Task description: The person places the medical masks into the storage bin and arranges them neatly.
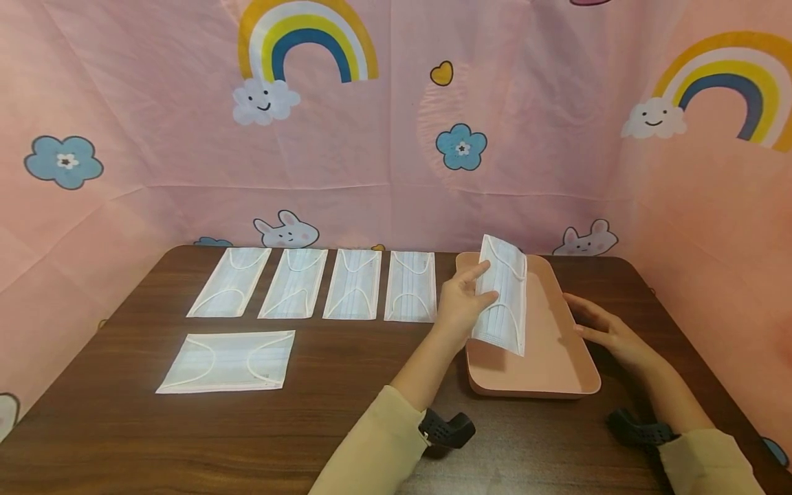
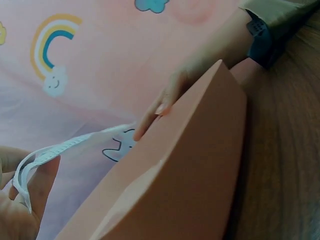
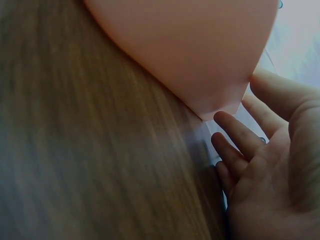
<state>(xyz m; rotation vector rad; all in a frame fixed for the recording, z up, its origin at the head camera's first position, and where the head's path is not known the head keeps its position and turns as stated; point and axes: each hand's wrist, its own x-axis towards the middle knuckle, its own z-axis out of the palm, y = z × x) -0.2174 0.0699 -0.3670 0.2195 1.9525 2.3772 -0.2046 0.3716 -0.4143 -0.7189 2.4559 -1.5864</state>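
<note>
My left hand [image 1: 460, 306] pinches a pale blue disposable face mask [image 1: 504, 292] by its left edge, between thumb and fingers. The mask hangs tilted over the left part of a pink rectangular tray [image 1: 559, 357], its white ear loops showing on the near face. In the left wrist view the same mask [image 2: 65, 145] appears nearly edge-on, bent at the fingers. My right hand [image 1: 612, 337] is at the tray's right side, with its fingers loosely extended. Its thumb meets the tray wall [image 3: 185, 55] near the rim in the right wrist view.
Several more masks lie flat in a row left of the tray, the closest being a mask [image 1: 411, 287] beside it. Another mask [image 1: 227, 362] lies sideways in front of the row. Behind the dark wooden table [image 1: 247, 447] hangs a pink printed cloth [image 1: 383, 137].
</note>
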